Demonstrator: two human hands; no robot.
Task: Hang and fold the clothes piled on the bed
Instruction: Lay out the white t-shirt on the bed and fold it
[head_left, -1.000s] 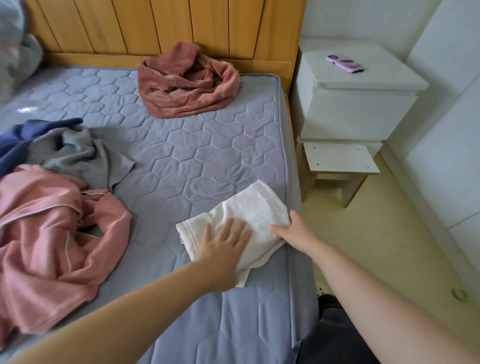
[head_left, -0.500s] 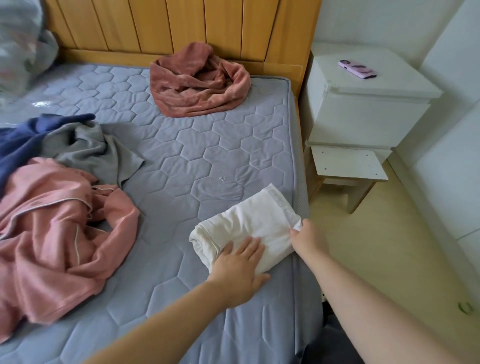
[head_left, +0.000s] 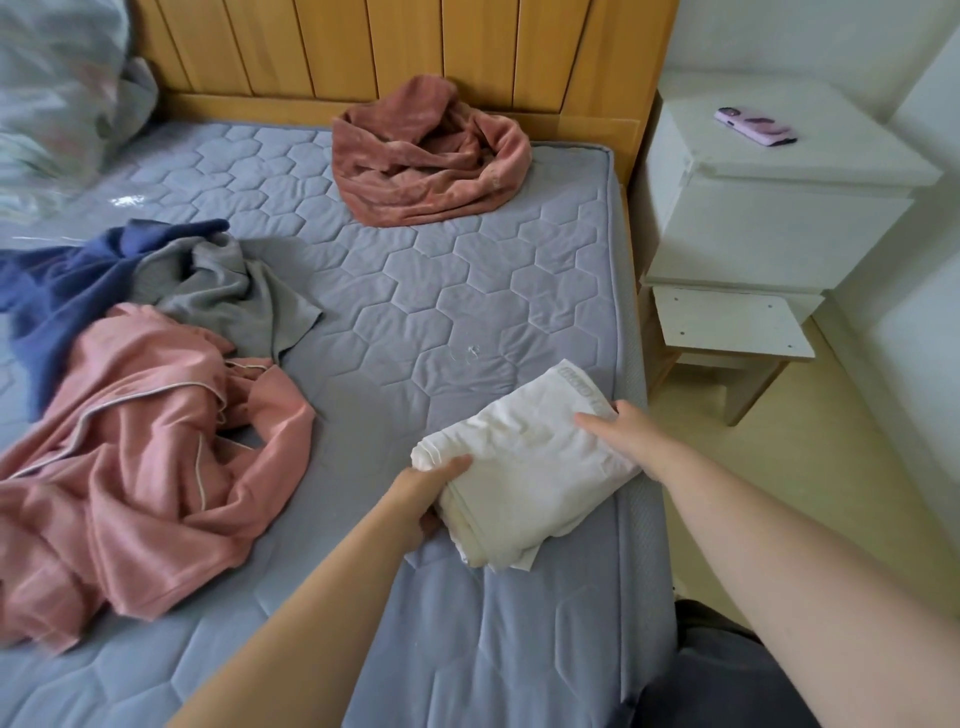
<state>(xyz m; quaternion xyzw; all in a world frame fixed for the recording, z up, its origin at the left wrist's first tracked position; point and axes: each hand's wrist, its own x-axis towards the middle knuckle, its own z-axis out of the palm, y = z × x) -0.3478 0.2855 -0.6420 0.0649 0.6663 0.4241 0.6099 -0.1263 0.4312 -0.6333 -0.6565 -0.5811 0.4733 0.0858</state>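
A folded white garment (head_left: 524, 467) lies near the right edge of the grey quilted mattress (head_left: 415, 291). My left hand (head_left: 426, 488) grips its left side, thumb on top and fingers tucked underneath. My right hand (head_left: 623, 441) holds its right end, thumb across the top. A loose pink garment with white piping (head_left: 135, 452) lies crumpled at the left. A grey garment (head_left: 228, 291) and a dark blue one (head_left: 62, 280) lie behind it. A rust-pink fleece garment (head_left: 431, 156) sits bunched against the wooden headboard (head_left: 415, 47).
A white nightstand (head_left: 769, 218) stands right of the bed with a pink phone (head_left: 756, 126) on top. A small white stool (head_left: 727, 332) sits under it. Pale bedding (head_left: 57, 88) is heaped at the far left corner. Wooden floor runs along the bed's right side.
My left hand went from lying flat on the white garment to gripping its left side from below. My right hand slid onto the garment's right end. The near edge of the garment has lifted.
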